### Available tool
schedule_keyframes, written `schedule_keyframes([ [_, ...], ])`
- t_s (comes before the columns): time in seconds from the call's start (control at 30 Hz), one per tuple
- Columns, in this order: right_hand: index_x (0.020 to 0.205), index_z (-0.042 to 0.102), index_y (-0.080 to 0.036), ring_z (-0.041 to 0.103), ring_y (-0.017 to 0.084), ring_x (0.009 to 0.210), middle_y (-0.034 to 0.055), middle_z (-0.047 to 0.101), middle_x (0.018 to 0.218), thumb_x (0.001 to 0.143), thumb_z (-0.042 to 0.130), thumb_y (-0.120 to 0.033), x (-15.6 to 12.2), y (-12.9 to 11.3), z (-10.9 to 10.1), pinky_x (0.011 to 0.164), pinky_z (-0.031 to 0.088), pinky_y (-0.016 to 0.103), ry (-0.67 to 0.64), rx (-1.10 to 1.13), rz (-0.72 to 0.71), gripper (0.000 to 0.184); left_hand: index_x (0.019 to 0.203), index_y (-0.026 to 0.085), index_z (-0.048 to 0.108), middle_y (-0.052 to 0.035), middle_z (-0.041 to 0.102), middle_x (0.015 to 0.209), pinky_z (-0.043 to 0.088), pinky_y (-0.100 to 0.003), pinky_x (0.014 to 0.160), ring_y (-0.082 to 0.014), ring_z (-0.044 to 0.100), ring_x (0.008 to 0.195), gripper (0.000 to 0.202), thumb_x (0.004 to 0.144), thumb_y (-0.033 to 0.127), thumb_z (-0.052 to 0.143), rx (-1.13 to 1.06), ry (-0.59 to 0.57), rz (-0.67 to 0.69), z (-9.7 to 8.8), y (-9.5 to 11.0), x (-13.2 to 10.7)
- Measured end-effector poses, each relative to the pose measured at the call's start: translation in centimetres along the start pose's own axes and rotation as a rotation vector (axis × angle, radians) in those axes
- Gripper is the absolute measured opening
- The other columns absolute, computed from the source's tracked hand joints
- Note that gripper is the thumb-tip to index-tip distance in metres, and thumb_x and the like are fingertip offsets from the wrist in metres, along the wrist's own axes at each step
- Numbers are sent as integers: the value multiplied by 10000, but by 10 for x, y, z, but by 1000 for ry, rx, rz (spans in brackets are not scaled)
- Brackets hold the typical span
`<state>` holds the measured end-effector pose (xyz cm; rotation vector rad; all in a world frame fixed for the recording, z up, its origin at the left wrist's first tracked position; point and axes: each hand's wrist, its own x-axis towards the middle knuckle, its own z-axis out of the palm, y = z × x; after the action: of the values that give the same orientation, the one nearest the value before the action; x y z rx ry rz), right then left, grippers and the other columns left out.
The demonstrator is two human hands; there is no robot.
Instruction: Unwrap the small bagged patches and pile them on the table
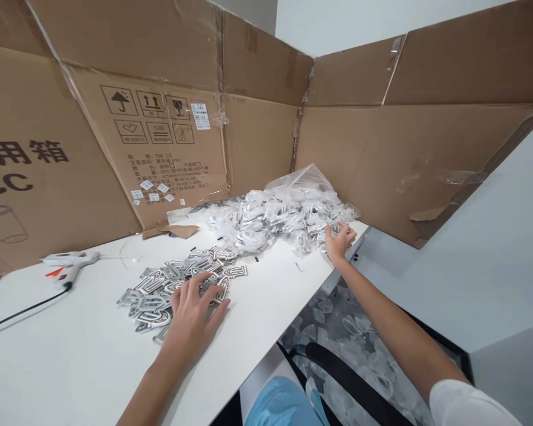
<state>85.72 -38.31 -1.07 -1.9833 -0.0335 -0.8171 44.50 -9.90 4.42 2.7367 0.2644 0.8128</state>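
Note:
My left hand (194, 313) lies flat with fingers spread on a heap of small silver metal pieces (177, 279) on the white table (71, 355). My right hand (339, 239) reaches far out to the table's right edge. Its fingers curl into a pile of the same pieces wrapped in small clear bags (270, 219), and they close on one bagged piece. A larger crumpled clear plastic bag (304, 180) lies at the back of that pile.
Tall cardboard sheets (169, 136) wall in the table at the back and right. A white glue gun (68, 263) with a black cord lies at the left. Empty clear bags litter the floor (337, 331) beside a black chair arm.

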Motion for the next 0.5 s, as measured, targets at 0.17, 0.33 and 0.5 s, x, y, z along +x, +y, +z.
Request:
schedule_keyframes([
  [0.17,1554,474,-252,459,330,1413,152,522,1545,969,465,-702,6,8,-8,1171,349,479,-190,4,-106,739,1106,292,738,-127,566,1403,337,-617,1138,-363,539,1326,228,1030,439,580,-5,-11,13,1,1,0],
  [0.33,1190,712,-219,426,384,1404,171,540,1510,803,705,-722,1,15,-14,1181,318,537,-274,-44,-234,635,1108,296,728,-130,563,1391,349,-622,1122,-361,533,1329,228,1036,447,573,12,-12,32,4,0,-1],
  [0.5,1088,702,-236,487,363,1267,126,643,1253,890,639,-527,-10,14,-19,1122,348,590,-287,-34,-357,358,1111,297,729,-134,565,1396,353,-627,1120,-360,529,1339,229,1039,447,571,11,-10,34,4,-1,-1],
])
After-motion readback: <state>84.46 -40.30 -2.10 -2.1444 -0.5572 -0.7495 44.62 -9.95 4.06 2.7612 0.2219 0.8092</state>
